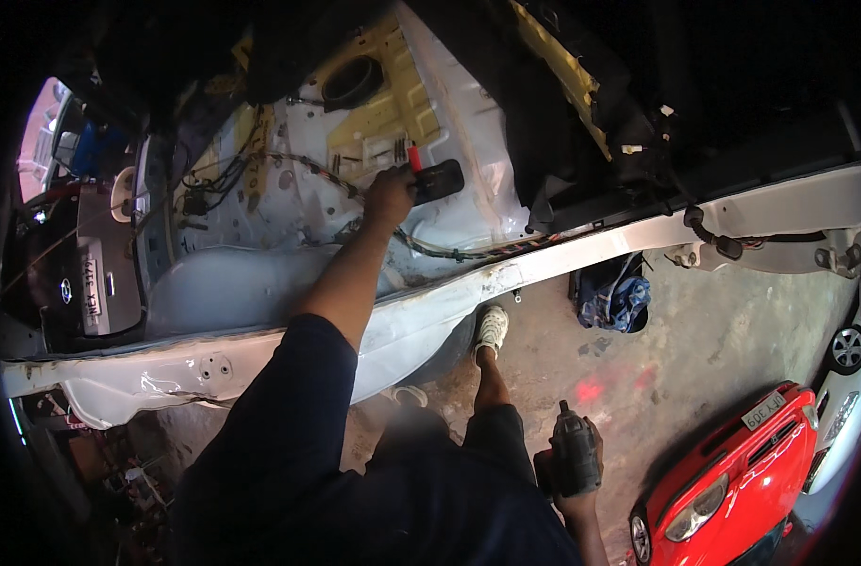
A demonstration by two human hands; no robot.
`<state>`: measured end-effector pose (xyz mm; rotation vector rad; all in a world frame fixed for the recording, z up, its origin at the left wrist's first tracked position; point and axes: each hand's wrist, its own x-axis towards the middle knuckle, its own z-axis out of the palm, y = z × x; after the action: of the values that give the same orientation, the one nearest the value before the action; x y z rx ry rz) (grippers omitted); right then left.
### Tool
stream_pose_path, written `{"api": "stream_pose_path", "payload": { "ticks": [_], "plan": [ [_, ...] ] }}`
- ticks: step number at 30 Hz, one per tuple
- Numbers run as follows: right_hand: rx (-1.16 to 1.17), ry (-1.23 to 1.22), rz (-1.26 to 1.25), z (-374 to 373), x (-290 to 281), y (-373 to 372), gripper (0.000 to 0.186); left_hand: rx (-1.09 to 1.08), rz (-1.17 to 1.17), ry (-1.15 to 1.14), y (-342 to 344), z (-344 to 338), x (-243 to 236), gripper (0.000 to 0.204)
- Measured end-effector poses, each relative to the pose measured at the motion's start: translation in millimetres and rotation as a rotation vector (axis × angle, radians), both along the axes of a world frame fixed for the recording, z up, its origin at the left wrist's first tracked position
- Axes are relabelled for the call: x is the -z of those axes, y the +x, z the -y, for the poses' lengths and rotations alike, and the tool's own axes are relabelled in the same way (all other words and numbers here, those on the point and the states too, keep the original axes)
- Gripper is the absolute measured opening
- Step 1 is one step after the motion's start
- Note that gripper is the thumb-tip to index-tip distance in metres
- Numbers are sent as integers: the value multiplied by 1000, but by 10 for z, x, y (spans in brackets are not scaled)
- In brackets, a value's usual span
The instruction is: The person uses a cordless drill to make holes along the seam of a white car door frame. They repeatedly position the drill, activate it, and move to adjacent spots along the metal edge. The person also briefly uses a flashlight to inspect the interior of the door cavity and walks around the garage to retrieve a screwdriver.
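Observation:
My left hand (390,196) reaches into a stripped car body (468,222) and is closed on a black, flat, rounded block with a red part (438,181); its exact kind is not clear. Just below the hand runs a wiring harness (430,249) along the bare metal floor. Low at my right side, my right hand (591,500) is wrapped round a dark cordless impact wrench (574,451), whose nose points away from me. Most of that hand's fingers are hidden behind the tool.
The white car sill (619,229) crosses between me and the interior. A loose connector (727,247) hangs from it at right. A blue cloth-like bundle (614,300) lies on the concrete floor (704,330). A red car (746,472) stands at lower right, a dark car (109,255) at left.

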<state>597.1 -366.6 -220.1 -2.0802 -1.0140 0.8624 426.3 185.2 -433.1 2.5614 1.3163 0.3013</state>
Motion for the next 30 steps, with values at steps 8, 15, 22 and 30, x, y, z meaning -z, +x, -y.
{"api": "stream_pose_path", "payload": {
  "ticks": [8,15,22,30],
  "plan": [
    [181,-77,-236,64,116,93,93,-47,-162,6,377,26,359,18],
    [221,-84,-289,123,195,116,93,21,23,52,297,39,342,15],
    [207,-10,-308,154,294,98,91,95,161,160,422,-84,360,13],
    [78,-29,-140,105,228,117,86,-16,121,-109,571,-522,287,18]
  ]
}}
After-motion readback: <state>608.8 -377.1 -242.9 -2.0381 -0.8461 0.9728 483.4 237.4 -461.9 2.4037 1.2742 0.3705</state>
